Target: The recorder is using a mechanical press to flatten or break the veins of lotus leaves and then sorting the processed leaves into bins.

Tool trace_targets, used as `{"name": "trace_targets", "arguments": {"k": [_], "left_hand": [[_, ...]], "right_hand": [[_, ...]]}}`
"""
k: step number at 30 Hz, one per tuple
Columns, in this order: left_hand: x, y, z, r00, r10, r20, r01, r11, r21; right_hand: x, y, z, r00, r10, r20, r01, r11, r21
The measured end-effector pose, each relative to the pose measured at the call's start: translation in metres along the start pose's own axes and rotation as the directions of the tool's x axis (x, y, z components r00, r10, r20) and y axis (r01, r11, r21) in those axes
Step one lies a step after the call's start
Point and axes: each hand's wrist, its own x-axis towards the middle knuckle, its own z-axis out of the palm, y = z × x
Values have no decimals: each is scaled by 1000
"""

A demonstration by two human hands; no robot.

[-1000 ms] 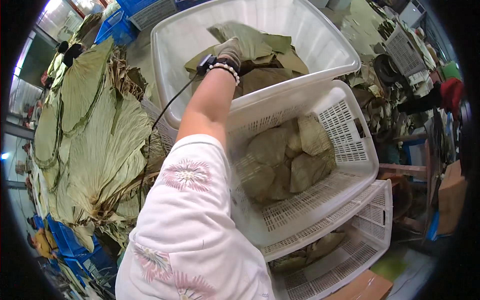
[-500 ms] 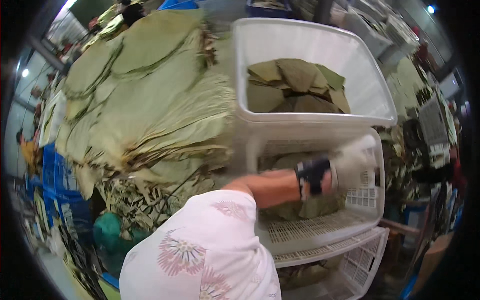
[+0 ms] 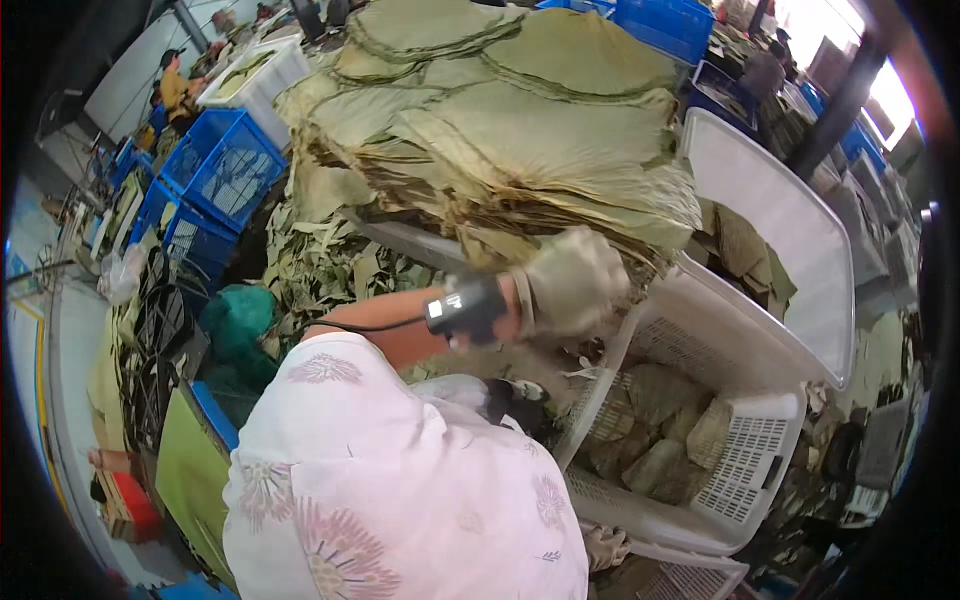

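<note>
My left hand (image 3: 575, 282), in a pale beige work glove with a dark device strapped at the wrist, is closed and slightly blurred. It hovers by the near edge of a broad pile of large flat dried leaves (image 3: 560, 135); whatever its fingers may hold is hidden. Right of it stands a white slotted crate (image 3: 745, 455) with folded brownish-green leaves (image 3: 655, 425) inside. At the bottom, beyond my sleeve, part of a gloved hand shows, apparently my right hand (image 3: 605, 548); its fingers are mostly hidden.
A white tub (image 3: 800, 215) with cut leaves stands behind the crate. Leaf scraps (image 3: 345, 250) lie below the pile on the left. Blue crates (image 3: 235, 170) and a green net bag (image 3: 238, 312) are farther left. People (image 3: 178, 90) sit in the background.
The view has turned, so the pile and crates appear shifted. My left hand has gone from over the white slotted crate to the near edge of the leaf pile. A second glove now shows.
</note>
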Motion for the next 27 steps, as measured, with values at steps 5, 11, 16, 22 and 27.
{"name": "trace_targets", "arguments": {"k": [5, 11, 16, 22, 27], "left_hand": [[-18, -93, -40, 949, -297, -101, 314, 911, 268], [23, -188, -100, 886, -460, 54, 433, 864, 255], [96, -332, -9, 933, -354, -67, 355, 871, 341], [110, -398, 35, 948, -284, 142, 240, 933, 267], [103, -431, 42, 862, -362, 355, 325, 932, 161]], "right_hand": [[0, -18, 4, 1000, -19, 24, 19, 1000, -7], [1, 7, 40, 959, -281, 12, 262, 875, -408], [-12, 49, 114, 971, -180, -159, 143, 966, -216], [-19, -129, 31, 967, -245, -69, 244, 969, -27], [-8, -227, 2, 941, -338, -19, 339, 940, 38]]}}
